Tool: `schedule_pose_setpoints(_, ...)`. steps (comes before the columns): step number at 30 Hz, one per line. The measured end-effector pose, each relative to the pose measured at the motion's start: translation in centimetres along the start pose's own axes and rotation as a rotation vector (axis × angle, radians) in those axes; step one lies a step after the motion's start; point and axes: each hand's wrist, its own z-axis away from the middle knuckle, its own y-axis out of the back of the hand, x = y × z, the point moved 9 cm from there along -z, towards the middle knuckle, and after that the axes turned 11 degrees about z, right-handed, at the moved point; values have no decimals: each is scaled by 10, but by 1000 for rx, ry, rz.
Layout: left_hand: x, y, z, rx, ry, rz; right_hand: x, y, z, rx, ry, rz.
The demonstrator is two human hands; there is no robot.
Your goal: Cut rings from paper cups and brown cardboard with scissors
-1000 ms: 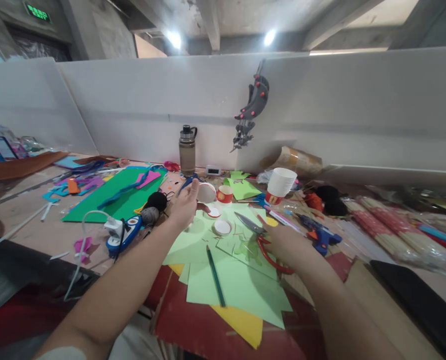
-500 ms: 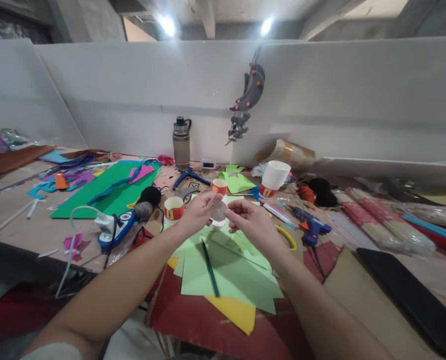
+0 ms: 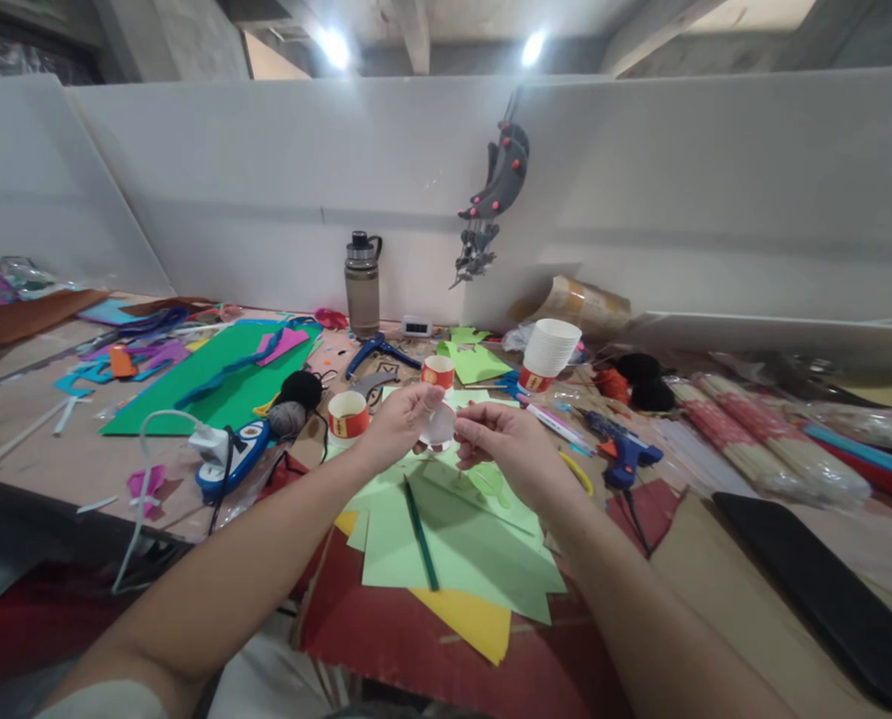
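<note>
Pinched between thumb and fingers, a small white round piece sits in the left hand, held up above the pale green paper at the middle of the workspace. Thumb and fingertips of the right hand come close together at the piece's right edge; whether they grip that edge or only meet beside it, I cannot tell.

The piece looks thin, so a hard squeeze or uneven pull from the two sides could crease or tear it. A loose left pinch could let it drop among the paper scraps, where white on pale green might be easy to lose. Just behind the hands stands a red-banded cup, near enough that a forward push of the knuckles could knock it over. Another short cup stands beside the left wrist and could be tipped by an outward swing.

On the paper, nearer the body, lies a dark green pencil; a lowered forearm might roll it. Farther right, the blue glue gun trails a black cable near the right forearm, which a careless sweep could catch.
</note>
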Motion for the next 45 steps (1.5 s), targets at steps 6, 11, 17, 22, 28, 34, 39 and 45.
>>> schedule_pose_setpoints(6,-2,6,-2,50,-75,18,0,15,-2,178,106,94)
schedule_pose_setpoints(11,2,1,-1,35,-83,24,1,21,-1,259,137,224)
schedule_pose_setpoints(17,16,5,2,118,-185,-112,1,22,0,275,121,242)
schedule_pose_setpoints(22,16,4,2,100,-187,-134,2,19,0,244,93,186)
schedule_pose_setpoints(28,8,6,1,93,-136,-17,4,11,-3,135,34,34)
schedule_pose_setpoints(34,-9,5,-2,113,-44,278,3,4,-1,45,10,-32)
schedule_pose_setpoints(39,-9,3,-3,121,-18,346,1,3,0,43,22,-44)
schedule_pose_setpoints(45,-11,-1,-3,87,2,380,0,-1,0,9,31,-24)
